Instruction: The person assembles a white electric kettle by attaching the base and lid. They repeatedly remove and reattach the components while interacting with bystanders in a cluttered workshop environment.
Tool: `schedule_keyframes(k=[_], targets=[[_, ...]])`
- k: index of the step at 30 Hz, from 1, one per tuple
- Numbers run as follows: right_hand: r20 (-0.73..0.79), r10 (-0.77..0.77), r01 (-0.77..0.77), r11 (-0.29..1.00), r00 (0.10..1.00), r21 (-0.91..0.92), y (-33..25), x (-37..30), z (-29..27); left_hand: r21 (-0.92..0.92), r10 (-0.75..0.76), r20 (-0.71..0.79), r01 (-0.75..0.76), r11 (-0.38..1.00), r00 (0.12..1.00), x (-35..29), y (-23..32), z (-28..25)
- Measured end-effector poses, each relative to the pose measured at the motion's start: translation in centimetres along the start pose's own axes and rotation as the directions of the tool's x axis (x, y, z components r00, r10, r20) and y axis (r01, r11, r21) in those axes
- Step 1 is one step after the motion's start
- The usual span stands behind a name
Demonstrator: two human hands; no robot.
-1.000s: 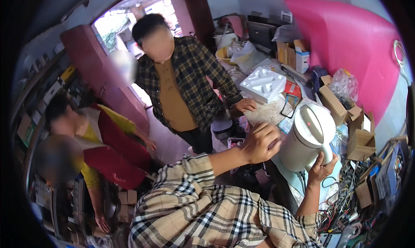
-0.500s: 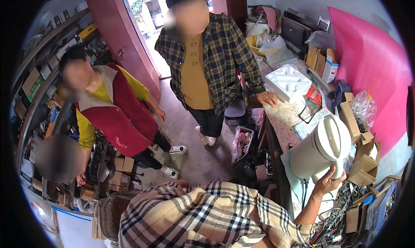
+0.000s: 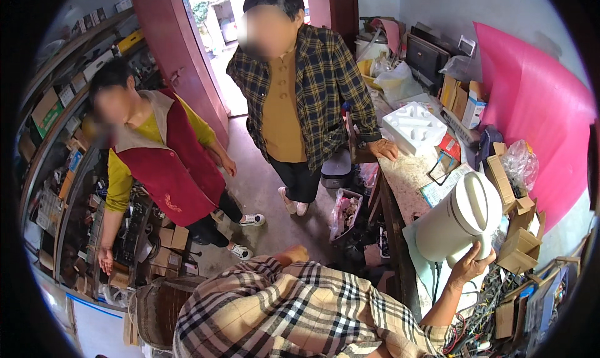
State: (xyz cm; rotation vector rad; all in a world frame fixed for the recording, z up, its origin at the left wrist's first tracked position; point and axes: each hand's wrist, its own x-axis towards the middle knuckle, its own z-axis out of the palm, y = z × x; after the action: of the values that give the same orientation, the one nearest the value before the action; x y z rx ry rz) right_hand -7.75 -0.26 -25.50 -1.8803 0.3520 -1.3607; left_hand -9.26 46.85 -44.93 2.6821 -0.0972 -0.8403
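My right hand is closed round the handle of a cream jug-shaped electric appliance on the workbench at the right. Its lid faces up and towards the far right, so the body looks tilted in this view. A black cord runs down from its lower side, over a pale green sheet. My left hand shows only partly beyond the checked sleeve, near my lap. It is away from the bench, and its fingers are hidden.
Tangled wires and tools and opened cardboard boxes crowd the bench's right side. White foam packaging lies farther back. One person rests a hand on the bench; another stands by the loaded shelves. A bin sits on the floor.
The whole view has shifted slightly. More of my left hand shows beyond the sleeve. My right hand keeps its hold on the appliance's handle. The person at the left has lowered an arm.
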Motion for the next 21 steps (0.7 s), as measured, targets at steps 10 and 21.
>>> schedule_keyframes(k=[10, 21], targets=[[0.008, -0.021, 0.022, 0.999, 1.000, -0.027, -0.7, 0.0, 0.1, -0.006, -0.092, 0.101, 0.093, 0.996, 0.991, 3.1, -10.8, 7.2], [0.000, 0.011, -0.011, 1.000, 1.000, 0.002, -0.1, -0.1, 0.2, 0.013, -0.119, 0.111, 0.118, 0.993, 0.987, 7.3, -12.4, 9.7]])
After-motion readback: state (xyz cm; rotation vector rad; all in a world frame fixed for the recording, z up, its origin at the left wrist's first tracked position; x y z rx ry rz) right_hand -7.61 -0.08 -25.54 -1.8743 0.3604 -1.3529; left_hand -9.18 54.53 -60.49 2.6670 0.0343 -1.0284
